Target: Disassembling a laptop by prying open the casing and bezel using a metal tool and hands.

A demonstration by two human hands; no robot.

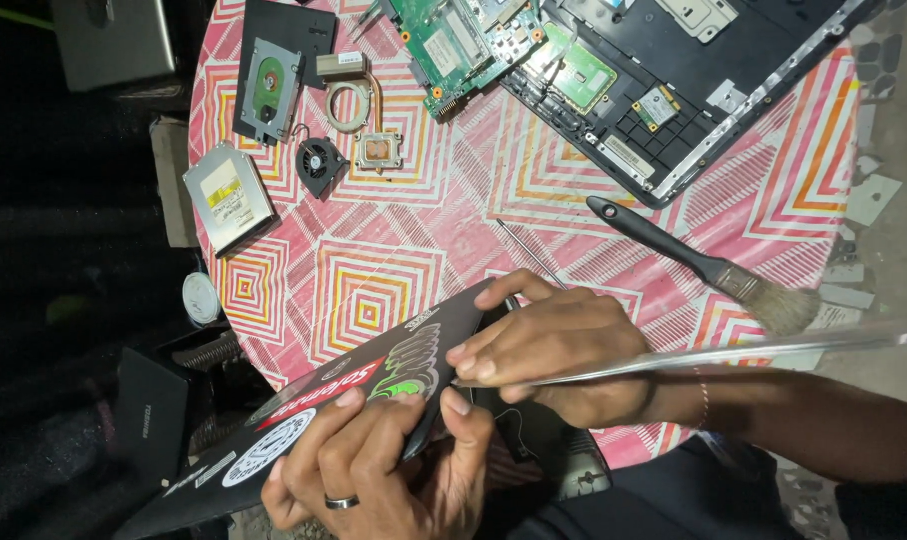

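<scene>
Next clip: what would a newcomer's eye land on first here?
Probably the two hands at the bottom: the left hand and right hand both grip a black sticker-covered laptop lid at the near edge of the round table, with its pink patterned cloth. Beyond them lie a black-handled paintbrush on the right and an opened laptop base at top.

From where I stand, the middle of the round patterned table point(394, 270) lies open, a broad bare patch between the parts at the far side and the sticker-covered laptop lid point(354, 400) at the near edge. A thin metal rod point(529, 250) and a black-handled brush point(694, 262) cross the right-hand way in. The far rim is crowded by the optical drive point(229, 195), small fan point(321, 163), copper heatsink point(364, 120), green circuit board point(454, 45) and open laptop base point(674, 90).
</scene>
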